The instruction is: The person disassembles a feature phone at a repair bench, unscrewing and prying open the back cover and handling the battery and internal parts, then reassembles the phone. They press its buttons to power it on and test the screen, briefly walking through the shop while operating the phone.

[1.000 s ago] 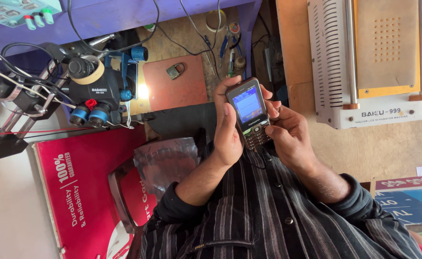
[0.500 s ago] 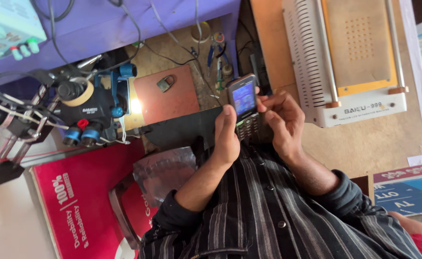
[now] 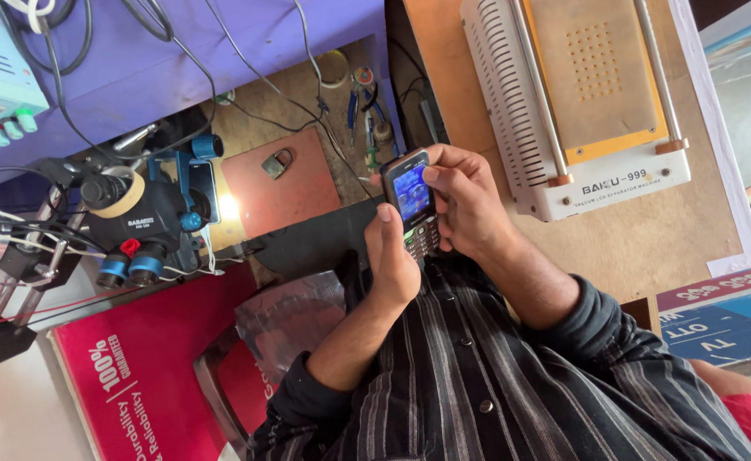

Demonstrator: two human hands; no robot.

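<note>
A dark keypad phone (image 3: 411, 198) with a lit blue screen is held upright over the workbench, between both my hands. My left hand (image 3: 390, 260) grips its lower end, with the thumb lying by the keypad. My right hand (image 3: 469, 201) wraps the upper right side, and its thumb tip rests on the top of the screen. Both forearms come up from my striped shirt at the bottom of the view.
A black stereo microscope (image 3: 136, 224) stands at the left beside a red work mat (image 3: 294, 196) carrying a small metal part (image 3: 277, 162). A white separator machine (image 3: 593, 111) sits at the upper right. Hand tools (image 3: 367, 115), cables, a red box (image 3: 128, 376) and a plastic bag (image 3: 294, 316) lie around.
My right hand has closed further over the phone's top, bringing its thumb onto the screen. The phone stays in both hands while the view has shifted slightly.
</note>
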